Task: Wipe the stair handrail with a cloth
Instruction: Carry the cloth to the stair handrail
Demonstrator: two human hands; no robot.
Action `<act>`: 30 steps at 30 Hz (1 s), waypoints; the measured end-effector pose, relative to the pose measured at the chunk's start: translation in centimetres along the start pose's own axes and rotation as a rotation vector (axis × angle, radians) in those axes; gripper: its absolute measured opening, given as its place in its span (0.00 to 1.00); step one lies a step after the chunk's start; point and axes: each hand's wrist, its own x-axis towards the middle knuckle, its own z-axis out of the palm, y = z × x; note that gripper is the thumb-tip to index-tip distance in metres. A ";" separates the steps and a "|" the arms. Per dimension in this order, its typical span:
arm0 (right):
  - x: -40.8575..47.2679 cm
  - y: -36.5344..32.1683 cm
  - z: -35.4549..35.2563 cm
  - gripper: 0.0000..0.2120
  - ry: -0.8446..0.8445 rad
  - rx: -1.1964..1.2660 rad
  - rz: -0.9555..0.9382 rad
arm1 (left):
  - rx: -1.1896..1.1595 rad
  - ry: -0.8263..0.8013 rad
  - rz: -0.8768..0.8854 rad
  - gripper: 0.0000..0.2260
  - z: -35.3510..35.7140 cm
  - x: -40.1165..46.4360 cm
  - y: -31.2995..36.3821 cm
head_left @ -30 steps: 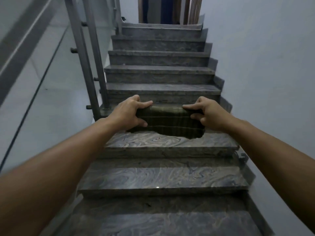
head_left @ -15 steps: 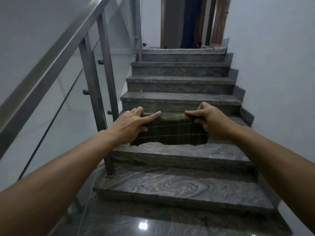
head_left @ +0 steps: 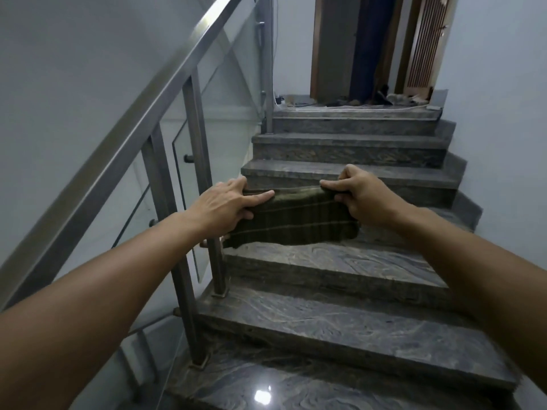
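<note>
1. Cloth (head_left: 291, 223): dark olive, thin pale stripes. Stretched flat between the two hands, top edge taut, lower edge hanging loose and uneven. Held in the air above the steps, apart from the handrail.
2. Left hand (head_left: 220, 207): grip closed on the cloth's left end. Thumb lies along the top edge, pointing toward the other hand; fingers fold over the far side. Forearm bare.
3. Right hand (head_left: 359, 199): grip closed on the cloth's right end, fabric bunched in the fist. Thumb points inward along the top edge. Forearm bare.
4. Handrail (head_left: 165, 81): brushed metal, flat-topped. Left of and above the left grip, rising away toward the landing. Neither hand touches it.
5. Posts (head_left: 204, 155): square metal uprights under the handrail. One passes just behind and below the left grip, its foot fixed to a step.
6. Glass panels (head_left: 233, 78): clear, held by round studs between the posts, left of the left grip.
7. Steps (head_left: 340, 329): grey veined stone, below and beyond both grips. The lowest, polished, carries a bright light reflection.
8. Landing (head_left: 355, 109): beyond the grips at the top; a doorway and a slatted wooden panel stand there, with small clutter on the floor, too small to tell.
9. Wall (head_left: 503, 84): plain, pale, right of the right grip.
</note>
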 end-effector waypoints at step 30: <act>44.7 15.6 -16.8 0.35 -0.040 -0.159 -0.258 | 0.208 -0.022 -0.250 0.38 -14.6 39.1 -23.0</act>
